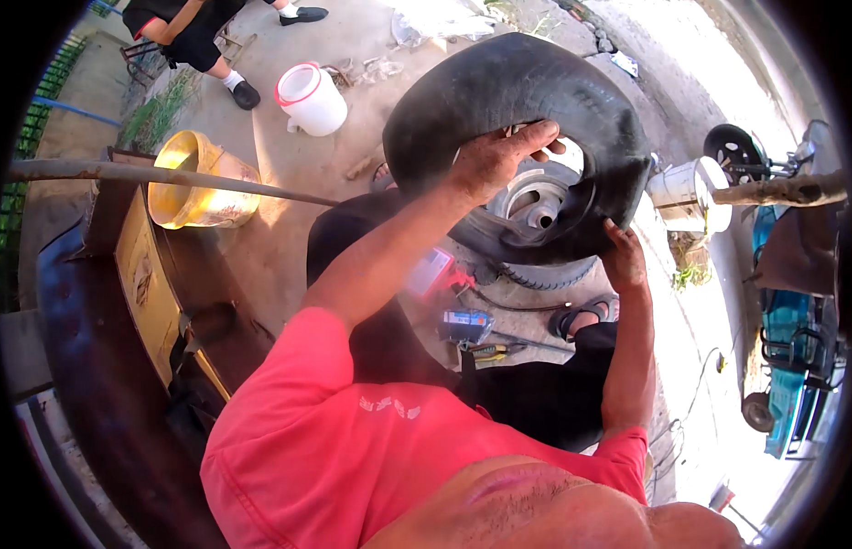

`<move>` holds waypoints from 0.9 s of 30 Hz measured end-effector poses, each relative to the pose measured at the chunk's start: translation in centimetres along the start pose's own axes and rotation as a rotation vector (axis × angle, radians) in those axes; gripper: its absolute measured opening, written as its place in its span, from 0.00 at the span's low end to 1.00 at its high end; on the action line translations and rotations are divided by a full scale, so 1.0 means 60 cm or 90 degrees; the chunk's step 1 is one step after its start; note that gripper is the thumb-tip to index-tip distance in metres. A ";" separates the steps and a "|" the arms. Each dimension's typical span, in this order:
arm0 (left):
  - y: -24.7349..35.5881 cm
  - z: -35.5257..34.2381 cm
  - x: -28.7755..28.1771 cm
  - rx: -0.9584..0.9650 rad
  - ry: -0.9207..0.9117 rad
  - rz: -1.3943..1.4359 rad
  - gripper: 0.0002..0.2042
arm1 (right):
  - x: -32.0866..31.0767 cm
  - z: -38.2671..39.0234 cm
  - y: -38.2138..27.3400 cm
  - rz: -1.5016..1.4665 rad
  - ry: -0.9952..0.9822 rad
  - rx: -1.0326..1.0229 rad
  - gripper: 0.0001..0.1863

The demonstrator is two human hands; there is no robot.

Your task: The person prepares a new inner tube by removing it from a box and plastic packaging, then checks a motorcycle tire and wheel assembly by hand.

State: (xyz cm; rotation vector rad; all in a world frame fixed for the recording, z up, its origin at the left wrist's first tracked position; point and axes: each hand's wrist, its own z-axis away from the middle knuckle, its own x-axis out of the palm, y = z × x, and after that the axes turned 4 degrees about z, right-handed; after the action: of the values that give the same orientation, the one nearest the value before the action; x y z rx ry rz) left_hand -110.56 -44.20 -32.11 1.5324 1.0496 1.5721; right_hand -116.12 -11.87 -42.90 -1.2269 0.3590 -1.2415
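A black, smooth inner tube (508,78) is held up in front of me, with a crease at its right side. Through its opening shows a silver wheel hub and rim (536,206). Below the tube, part of a treaded tire (552,274) can be seen. My left hand (504,160) is closed over the tube's inner edge, its thumb lying along the rubber. At the tube's lower right edge, the fingers of my right hand (625,256) grip the rubber; some of those fingers are hidden.
Near my feet lie a red-and-white container (431,273), a blue box (465,325) and yellow-green-handled pliers (490,352). Around stand a white bucket (316,108), a yellow bucket (234,197) and another white bucket (687,194). A person (193,37) sits back left; a blue vehicle (787,366) stands right.
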 end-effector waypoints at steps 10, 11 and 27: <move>0.003 0.010 -0.012 0.009 -0.065 0.069 0.13 | 0.042 0.003 -0.020 0.116 0.034 -0.064 0.28; 0.011 0.010 -0.004 0.027 -0.072 0.088 0.12 | 0.045 0.002 -0.021 0.138 0.037 -0.079 0.29; 0.023 0.037 0.009 0.023 -0.109 0.062 0.14 | 0.033 0.022 -0.026 0.312 0.080 -0.166 0.23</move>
State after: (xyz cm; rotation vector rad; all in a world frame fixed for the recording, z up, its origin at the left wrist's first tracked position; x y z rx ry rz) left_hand -108.33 -44.10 -30.70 1.7313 0.9248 1.4637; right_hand -115.15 -12.62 -40.35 -1.1871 0.8805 -0.8633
